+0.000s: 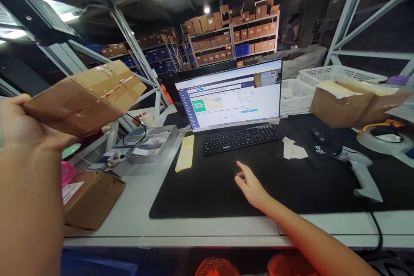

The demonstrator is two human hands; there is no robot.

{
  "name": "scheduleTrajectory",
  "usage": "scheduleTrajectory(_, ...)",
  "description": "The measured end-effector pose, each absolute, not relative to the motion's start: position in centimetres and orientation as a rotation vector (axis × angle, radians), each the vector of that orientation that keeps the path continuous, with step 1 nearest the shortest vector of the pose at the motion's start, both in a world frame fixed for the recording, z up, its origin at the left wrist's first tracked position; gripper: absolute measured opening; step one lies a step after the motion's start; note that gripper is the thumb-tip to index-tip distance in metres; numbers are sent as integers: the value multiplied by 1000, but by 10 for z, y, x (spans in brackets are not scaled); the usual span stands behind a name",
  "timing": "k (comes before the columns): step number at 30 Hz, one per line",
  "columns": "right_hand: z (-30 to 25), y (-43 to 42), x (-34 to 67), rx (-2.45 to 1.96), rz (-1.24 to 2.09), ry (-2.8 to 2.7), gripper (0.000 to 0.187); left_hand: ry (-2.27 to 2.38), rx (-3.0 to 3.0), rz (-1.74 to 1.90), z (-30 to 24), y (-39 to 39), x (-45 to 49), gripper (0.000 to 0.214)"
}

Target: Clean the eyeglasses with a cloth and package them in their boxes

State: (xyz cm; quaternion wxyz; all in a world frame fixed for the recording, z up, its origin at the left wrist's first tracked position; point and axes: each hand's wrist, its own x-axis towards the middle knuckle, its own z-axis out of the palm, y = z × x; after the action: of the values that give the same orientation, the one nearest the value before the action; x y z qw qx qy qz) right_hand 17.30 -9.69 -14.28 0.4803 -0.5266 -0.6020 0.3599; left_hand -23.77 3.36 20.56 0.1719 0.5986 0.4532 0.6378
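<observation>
My left hand grips a taped cardboard box by its near end, held up in the air at the left; the fingers behind it are partly hidden. Over the black desk mat is my right hand, its fingers apart and nothing in it. Just beyond that hand lies a black keyboard, and behind the keyboard stands a lit monitor. A yellow pad of slips rests left of the keyboard.
On the right are a barcode scanner, a mouse, a tape dispenser and open cardboard boxes. A grey tray and another carton sit at left. Shelves of boxes and a person are behind.
</observation>
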Motion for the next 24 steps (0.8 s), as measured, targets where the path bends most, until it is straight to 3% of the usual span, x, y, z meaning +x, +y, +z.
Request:
scheduleTrajectory(4,-141,-91,174,-1265,838,-1439,62,1069,1516,1835,166,37,-222,58)
scheduleTrajectory(7,-131,-76,184,-1251,768,-1320,68,847,1176,1862,104,32,-185,60)
scheduleTrajectory(13,-114,-70,220,-1252,791,-1173,79,482,735,1062,-41,-15,-102,51)
scheduleTrajectory(17,-120,-105,217,-1210,798,-1151,83,599,564,693,-81,-30,-51,52)
scheduleTrajectory(20,-133,-136,204,-1277,721,-1114,84,816,511,734,-88,-21,-18,44)
scheduleTrajectory(24,-140,-155,219,-1485,605,-1382,63,1043,501,1077,-95,-2,-9,29)
